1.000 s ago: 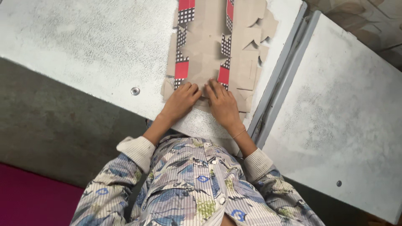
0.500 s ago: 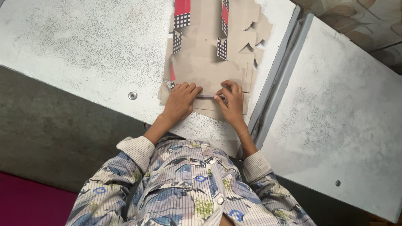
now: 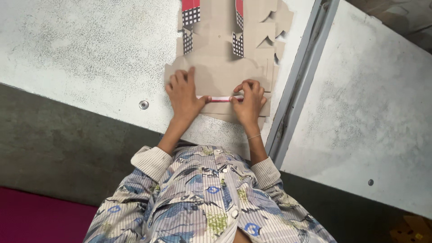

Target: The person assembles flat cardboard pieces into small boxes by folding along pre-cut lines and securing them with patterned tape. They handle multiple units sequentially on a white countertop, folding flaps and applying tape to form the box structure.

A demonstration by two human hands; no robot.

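A stack of flat brown cardboard box blanks (image 3: 225,67) with red and black-and-white checkered patches lies on the grey metal table (image 3: 90,54). The top blank's near edge is folded up into a narrow red-and-white flap (image 3: 220,98). My left hand (image 3: 183,95) lies on the cardboard with its fingers spread, and its thumb presses the flap's left end. My right hand (image 3: 248,101) pinches the flap's right end with curled fingers. Both hands sit at the near end of the stack, close to my patterned shirt.
A round bolt head (image 3: 143,105) sits in the table left of my left hand. A metal rail and gap (image 3: 294,90) separate this table from a second grey table (image 3: 369,103) on the right. Dark floor and a magenta surface (image 3: 27,220) lie at the lower left.
My hands went from lying flat together on the near edge to moving apart and folding that edge up. The red-and-white flap now shows between them.
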